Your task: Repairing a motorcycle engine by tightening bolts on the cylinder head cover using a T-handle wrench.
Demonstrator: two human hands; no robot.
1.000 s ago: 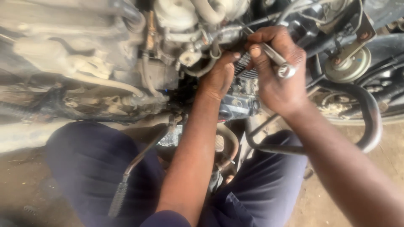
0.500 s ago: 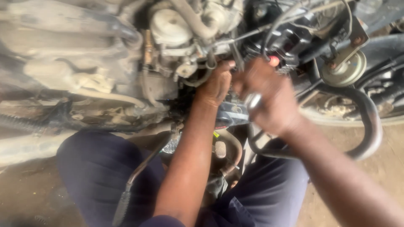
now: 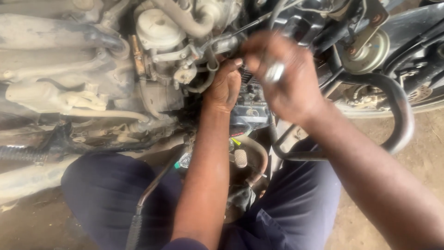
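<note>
Far left was the dusty grey engine casing point(image 3: 60, 69) of a motorcycle, caked in dried dirt, with a black ribbed hose point(image 3: 21, 154) running off the left edge below it. A bit further in sat the pale cream carburettor body point(image 3: 159, 32) with a thick tan rubber pipe point(image 3: 185, 21) curving over the top of it. Below that, a thin bent metal lever with a black rubber grip point(image 3: 141, 203) hung down across the person's dark blue trouser leg point(image 3: 106, 194).

Then the left hand point(image 3: 224, 85): it was reaching up into the gap just right of the carburettor, fingers curled in and clenched around something in there, but I couldn't make out what, since it was hidden by the hand and the parts around it. Right next to it, almost touching, was the right hand point(image 3: 286, 76), blurry, fingers closed around a small shiny silver metal tool point(image 3: 274, 71), which sat in front of the black engine block point(image 3: 252, 109). Couldn't tell what kind of tool exactly, too smeared.

Further right a black curved steel crash bar point(image 3: 397, 115) looped around, and above it was a round dull-metal disc point(image 3: 370, 53) on a bracket. Sandy brown ground point(image 3: 416, 171) at the far right.
</note>
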